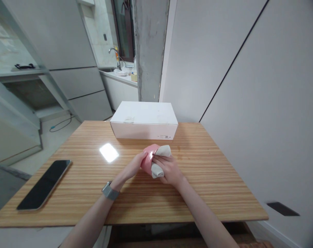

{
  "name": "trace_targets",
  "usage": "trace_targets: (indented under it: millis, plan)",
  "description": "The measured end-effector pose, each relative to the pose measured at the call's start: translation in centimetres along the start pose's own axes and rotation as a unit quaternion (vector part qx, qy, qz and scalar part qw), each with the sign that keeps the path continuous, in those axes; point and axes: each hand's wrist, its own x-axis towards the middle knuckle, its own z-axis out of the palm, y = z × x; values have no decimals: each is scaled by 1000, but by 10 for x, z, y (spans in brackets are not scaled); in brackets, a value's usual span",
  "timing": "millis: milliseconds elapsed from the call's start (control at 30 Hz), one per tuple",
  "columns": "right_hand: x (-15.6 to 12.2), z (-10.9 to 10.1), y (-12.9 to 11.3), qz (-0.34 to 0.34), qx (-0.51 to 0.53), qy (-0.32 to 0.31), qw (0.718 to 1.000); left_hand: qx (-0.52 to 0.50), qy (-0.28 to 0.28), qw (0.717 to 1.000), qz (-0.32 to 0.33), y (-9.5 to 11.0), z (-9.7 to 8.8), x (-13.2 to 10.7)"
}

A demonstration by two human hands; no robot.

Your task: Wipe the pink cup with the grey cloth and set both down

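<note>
Both hands (pixel 137 162) (pixel 171 171) well inside the table edges (pixel 151 221)

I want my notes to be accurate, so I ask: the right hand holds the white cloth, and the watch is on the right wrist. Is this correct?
Not quite: the watch is on the left wrist, as the head view shows. The right hand does hold the white cloth.
</note>
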Motion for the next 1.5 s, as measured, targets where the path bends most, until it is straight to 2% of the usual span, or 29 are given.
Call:
trace_targets:
  millis: [133,200,400,500,600,767,933,1067,1167,1233,1333,1500]
  plan:
    - [-3,-1,4,30,-5,26,999,-14,-74,997,6,4,5,-7]
    - [-4,-2,3,26,-15,31,999,-48,-93,994,-15,5,6,-9]
    - [0,2,-9,-68,-62,2,996,-104,-61,988,-93,19,2,-11]
    - [3,4,-16,-107,-62,-10,992,-67,-35,993,-94,23,-4,-11]
    - [4,5,-16,-118,-49,-8,992,-39,-16,996,-83,20,-9,-8]
    - [1,3,-8,-78,-14,9,997,21,-44,998,-46,15,-1,-3]
    - [1,0,-3,-10,10,16,1000,45,-39,998,-9,22,6,-11]
    - [-2,-1,1,29,22,38,999,77,-99,992,0,22,6,-17]
    - [-7,-1,6,33,10,75,997,33,-138,990,-9,16,8,-18]
    - [-10,-1,7,22,-17,85,996,-13,-139,990,-18,14,10,-17]
    - [-11,1,3,-18,-65,64,996,-79,-118,989,-45,16,13,-17]
    - [-4,8,-12,-133,-105,25,985,-149,-56,980,-121,25,10,-18]
